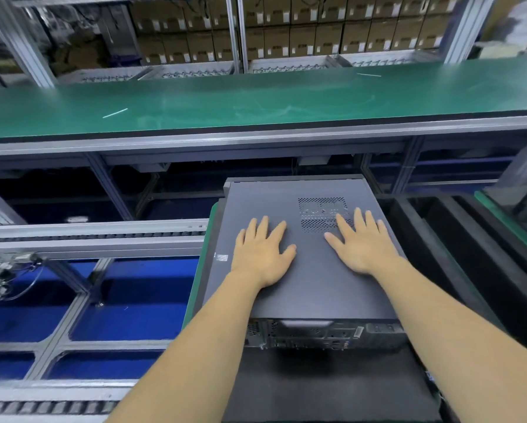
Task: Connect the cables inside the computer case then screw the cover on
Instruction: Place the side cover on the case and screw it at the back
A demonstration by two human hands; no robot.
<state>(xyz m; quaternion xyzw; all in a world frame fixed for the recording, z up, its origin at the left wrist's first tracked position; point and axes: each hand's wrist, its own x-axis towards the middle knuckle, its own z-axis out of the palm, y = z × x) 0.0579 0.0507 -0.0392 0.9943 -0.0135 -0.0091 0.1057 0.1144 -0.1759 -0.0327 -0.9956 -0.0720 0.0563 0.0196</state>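
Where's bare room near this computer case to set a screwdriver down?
The black mat between the case's rear ports and you is bare. The green bench beyond is open apart from two thin white strips. The cover is crowded: left hand and right hand lie flat on it.

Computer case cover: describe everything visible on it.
The computer case cover is a flat, matte dark-grey panel, apparently metal, with a perforated vent grid toward its far right. It lies horizontally on top of the case, whose rear port panel faces the camera. The left hand and right hand rest on it palm-down, fingers spread. No screws are discernible.
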